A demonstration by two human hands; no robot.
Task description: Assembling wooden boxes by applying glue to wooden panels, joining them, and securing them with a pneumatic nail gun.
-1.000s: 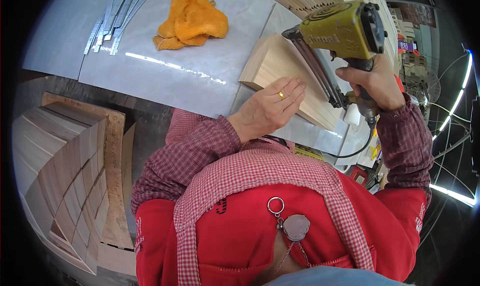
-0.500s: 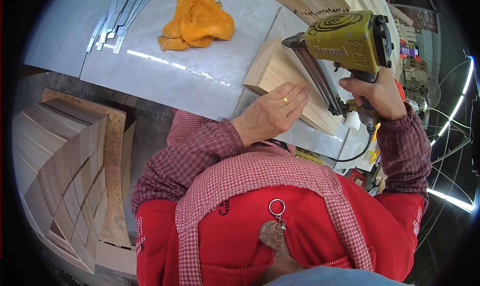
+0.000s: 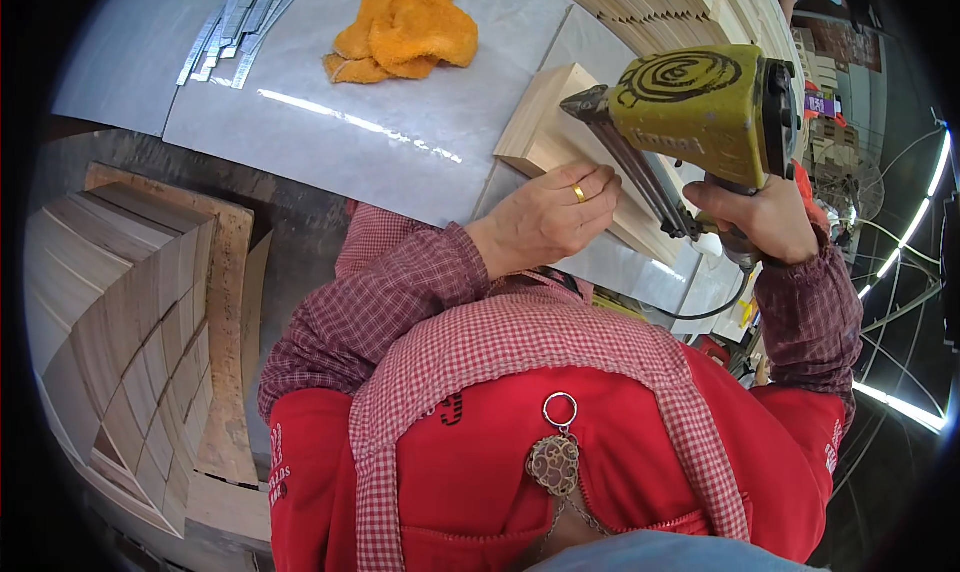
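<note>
My right hand (image 3: pixel 765 220) is wrapped round the handle of a yellow nail gun (image 3: pixel 690 97). The gun's dark nose points left, over a pale wooden box-like piece (image 3: pixel 545 122), with its long magazine slanting down toward me. Whether the nose touches the wood I cannot tell. My left hand (image 3: pixel 553 217), with a gold ring, lies along the near side of that wooden piece, fingers curled and pressed together on its edge. The gun and my left hand hide part of the wood. A dark hose (image 3: pixel 715 314) hangs from the gun's handle.
An orange cloth (image 3: pixel 415 32) and a bundle of metal staple strips (image 3: pixel 240 22) lie on the grey worktop (image 3: pixel 330 152). Long wooden strips (image 3: pixel 660 7) are stacked at the back right. Stacked boards (image 3: pixel 130 332) stand at the left beside an upright wooden panel (image 3: pixel 225 342).
The nail gun and my right hand have shifted slightly down and right. The view has tilted a little, so the cloth and strips sit higher. My left hand keeps its place on the wood.
</note>
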